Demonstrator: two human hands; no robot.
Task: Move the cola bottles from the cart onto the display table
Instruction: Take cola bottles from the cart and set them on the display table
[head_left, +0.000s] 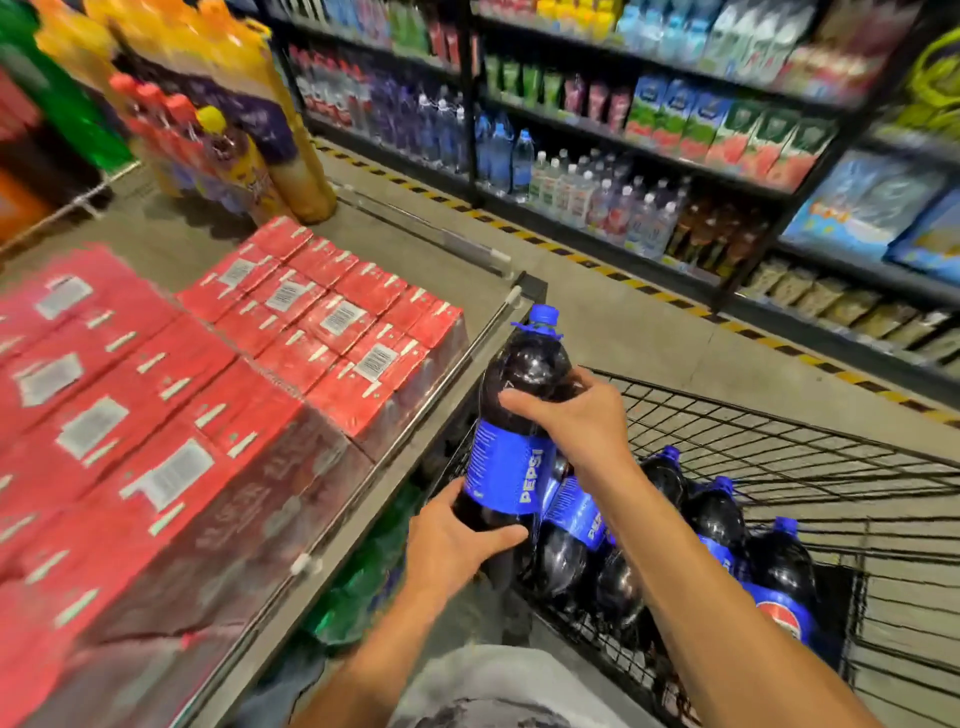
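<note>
A large cola bottle with a blue cap and blue label is held upright above the left end of the black wire cart, right beside the display table's edge. My left hand grips its base. My right hand grips its upper body, just below the shoulder. Several more cola bottles lie in the cart, partly hidden by my right forearm.
Shrink-wrapped packs of red cartons cover most of the table's near side. Packs of orange and red-capped bottles stand at its far end. Green bottles sit beneath the table. Drink shelves line the aisle behind a yellow-black floor stripe.
</note>
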